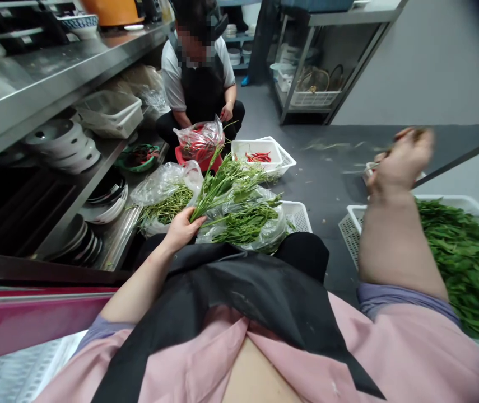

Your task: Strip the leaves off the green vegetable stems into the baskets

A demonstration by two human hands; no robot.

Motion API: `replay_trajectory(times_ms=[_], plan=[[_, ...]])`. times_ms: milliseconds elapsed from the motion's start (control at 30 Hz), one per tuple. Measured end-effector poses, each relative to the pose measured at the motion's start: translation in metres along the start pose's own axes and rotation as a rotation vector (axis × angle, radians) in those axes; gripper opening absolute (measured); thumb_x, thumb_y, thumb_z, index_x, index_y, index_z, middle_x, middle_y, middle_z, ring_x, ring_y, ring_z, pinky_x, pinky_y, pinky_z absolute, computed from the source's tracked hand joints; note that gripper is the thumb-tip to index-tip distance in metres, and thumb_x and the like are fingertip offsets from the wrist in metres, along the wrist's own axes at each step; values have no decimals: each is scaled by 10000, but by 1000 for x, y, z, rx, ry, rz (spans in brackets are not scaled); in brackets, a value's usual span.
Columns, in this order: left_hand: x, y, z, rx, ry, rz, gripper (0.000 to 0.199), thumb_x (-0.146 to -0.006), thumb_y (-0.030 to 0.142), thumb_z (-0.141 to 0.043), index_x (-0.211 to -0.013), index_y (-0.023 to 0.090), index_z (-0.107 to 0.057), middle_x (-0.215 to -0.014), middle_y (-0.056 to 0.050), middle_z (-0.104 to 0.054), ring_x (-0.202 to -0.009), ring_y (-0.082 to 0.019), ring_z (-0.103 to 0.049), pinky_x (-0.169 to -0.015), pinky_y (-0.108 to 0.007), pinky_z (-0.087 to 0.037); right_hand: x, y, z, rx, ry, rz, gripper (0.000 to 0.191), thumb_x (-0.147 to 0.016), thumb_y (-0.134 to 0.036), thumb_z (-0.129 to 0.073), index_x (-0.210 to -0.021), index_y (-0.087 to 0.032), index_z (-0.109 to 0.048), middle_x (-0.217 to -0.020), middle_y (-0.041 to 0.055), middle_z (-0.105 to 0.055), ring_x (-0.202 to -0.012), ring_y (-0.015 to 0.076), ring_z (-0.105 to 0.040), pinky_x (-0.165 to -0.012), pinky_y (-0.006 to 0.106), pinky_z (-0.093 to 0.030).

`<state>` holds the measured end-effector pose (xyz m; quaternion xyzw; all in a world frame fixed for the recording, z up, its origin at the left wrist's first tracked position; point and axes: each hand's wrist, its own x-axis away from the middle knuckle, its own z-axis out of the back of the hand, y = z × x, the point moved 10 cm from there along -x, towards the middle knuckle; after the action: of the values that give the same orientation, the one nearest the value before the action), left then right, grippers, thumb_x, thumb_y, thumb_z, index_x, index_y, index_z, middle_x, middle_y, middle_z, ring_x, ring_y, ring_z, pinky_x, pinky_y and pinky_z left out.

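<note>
My left hand (182, 229) is closed around the lower ends of a bunch of pea shoots (216, 182), with long stems and tendrils fanning up and away from me. Just beneath it, an open clear plastic bag (279, 224) holds more green shoots (247, 224). To its left, another plastic bag (149, 190) contains thin green stems (172, 201). My right hand (405, 154) is stretched far out to the right above the floor, smeared by motion, so its fingers cannot be made out. Pale blurred streaks appear to its left.
At right stands a white basket (466, 200) of green leaves (470, 263). Ahead, a co-worker (203, 84) crouches with a plastic bag of red chillies (201, 140), beside a white tray (239, 146) with chillies. Steel shelving (96, 61) with stacked pans (65, 143) runs along the left.
</note>
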<state>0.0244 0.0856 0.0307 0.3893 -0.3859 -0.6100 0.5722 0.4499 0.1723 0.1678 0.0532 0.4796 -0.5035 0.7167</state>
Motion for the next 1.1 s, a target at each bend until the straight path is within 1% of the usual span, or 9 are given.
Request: replay_trajectory(times_ms=[33,100,233,333,433,567,833,1000,1100], plan=[[-1,-1,-2,-4,-8,1,267,-747,413,-636,-733,175,-516,-581,47,-459,-472,-81,-427,-461,-213,-360,-9,-9,15,42,79,7,767,-949,-424,136,-1054,-192,-587,-789,120,-530,-665,190,-504,-566,321,-352],[-1,-2,-6,-10,-34,6,264,-751,412,-632,-743,174,-519,-572,46,-459,-461,-83,-432,-454,-216,-357,-18,-52,16,107,69,85,621,-995,-381,-14,-1055,-187,-600,-809,129,-557,-771,214,-544,-660,344,-389],[0,2,-14,-2,-72,3,259,-760,411,-623,-761,175,-517,-563,47,-464,-450,-84,-424,-439,-218,-344,20,-188,-80,153,-455,606,313,-973,-263,-349,-893,-179,-640,-713,70,-605,-744,186,-527,-710,322,-394],[3,8,-15,-14,-84,-11,241,-759,392,-621,-746,173,-520,-557,46,-462,-465,-83,-421,-452,-215,-348,62,-228,-136,226,-718,824,241,-934,-248,-451,-832,-158,-650,-761,69,-639,-734,161,-531,-635,284,-343],[5,10,-14,-16,-86,-17,234,-754,384,-622,-729,174,-519,-548,46,-460,-473,-85,-420,-460,-215,-344,73,-226,-154,260,-732,844,224,-923,-188,-448,-901,-157,-668,-796,66,-662,-725,144,-538,-583,270,-284],[5,5,-14,-2,-94,-12,243,-755,400,-623,-745,175,-531,-563,40,-479,-487,-95,-438,-473,-223,-356,68,-218,-154,232,-673,838,235,-920,-178,-452,-1013,-171,-667,-826,59,-676,-730,141,-547,-566,266,-246],[5,3,-20,-31,-111,-14,243,-787,412,-596,-754,182,-522,-554,46,-472,-477,-102,-450,-479,-230,-359,81,-216,-162,199,-778,834,234,-917,-219,-436,-847,-154,-650,-800,72,-638,-714,136,-531,-577,254,-277],[4,13,-25,-113,-121,-44,235,-800,406,-573,-741,192,-494,-528,56,-463,-471,-104,-440,-497,-236,-360,78,-200,-154,-158,-655,535,257,-906,-283,-406,-947,-163,-629,-842,65,-637,-744,143,-556,-622,244,-372],[3,17,-23,-188,-101,-86,237,-796,399,-572,-715,192,-490,-538,48,-475,-512,-111,-447,-526,-238,-362,56,-149,-140,-359,-477,157,246,-901,-305,-396,-956,-173,-597,-755,38,-588,-632,128,-511,-588,253,-400]])
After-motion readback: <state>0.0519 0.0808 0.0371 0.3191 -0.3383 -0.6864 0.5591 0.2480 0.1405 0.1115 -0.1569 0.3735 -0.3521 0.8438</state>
